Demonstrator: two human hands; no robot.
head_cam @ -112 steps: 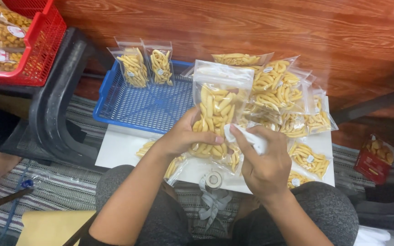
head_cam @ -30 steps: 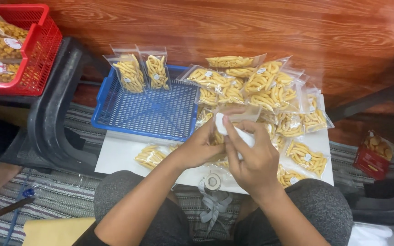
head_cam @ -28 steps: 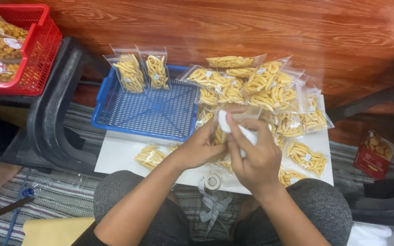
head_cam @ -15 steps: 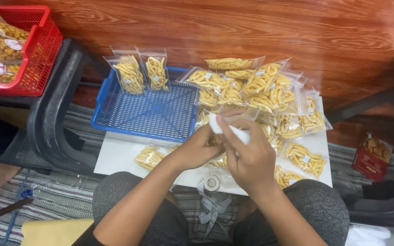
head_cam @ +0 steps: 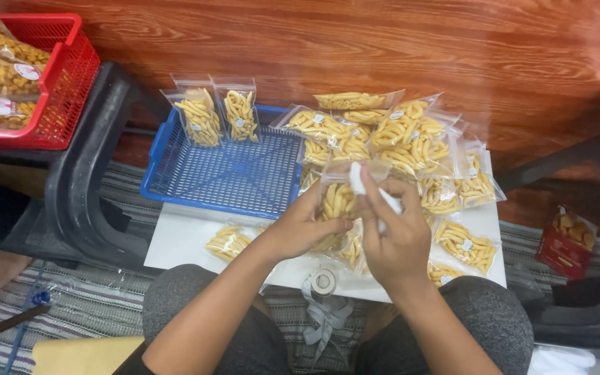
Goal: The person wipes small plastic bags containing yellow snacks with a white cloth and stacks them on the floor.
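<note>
Over the white board [head_cam: 175, 239] on my lap, I'm pinching a small clear pouch of yellow snack sticks [head_cam: 335, 201] with my left hand [head_cam: 305, 226] while my right hand [head_cam: 396, 239] is gripping a white strip [head_cam: 357, 178] at its top, so lining it up squarely probably matters next.

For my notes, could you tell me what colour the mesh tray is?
The mesh tray is blue, head view.

Clear snack pouch [head_cam: 338, 198] plus a small white sheet [head_cam: 360, 178]

Pouch is see-through, stuffed with yellow stick snacks, held upright just above the white surface [head_cam: 182, 236]. The white sheet sits right at its open top edge, touching it.
</note>
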